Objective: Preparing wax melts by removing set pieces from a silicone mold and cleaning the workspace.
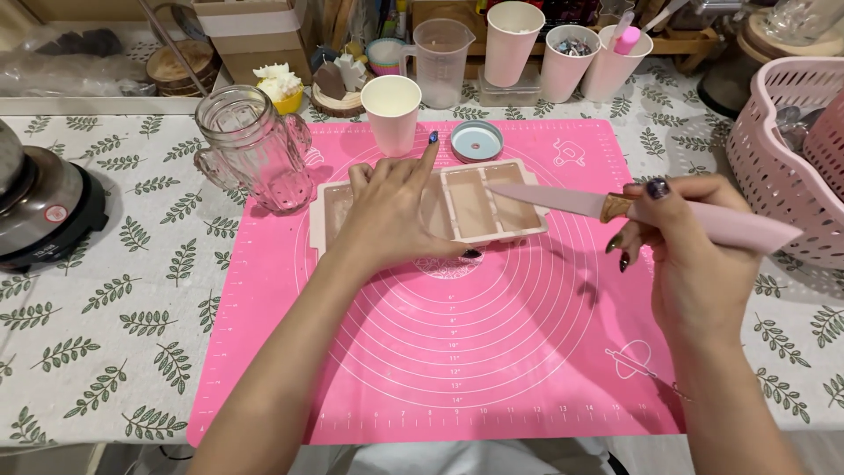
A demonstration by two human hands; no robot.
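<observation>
Head view: left hand (387, 211) flat on rectangular silicone mould (479, 211), right hand (681, 237) grasping pink knife (563, 197).

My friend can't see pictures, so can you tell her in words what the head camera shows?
A person's left hand presses flat on a pale pink mould tray with rectangular compartments, while the right hand holds a pink knife with its blade over the tray. They work on a bright pink baking mat, with a cactus-shaped glass jar and a paper cup nearby.
</observation>
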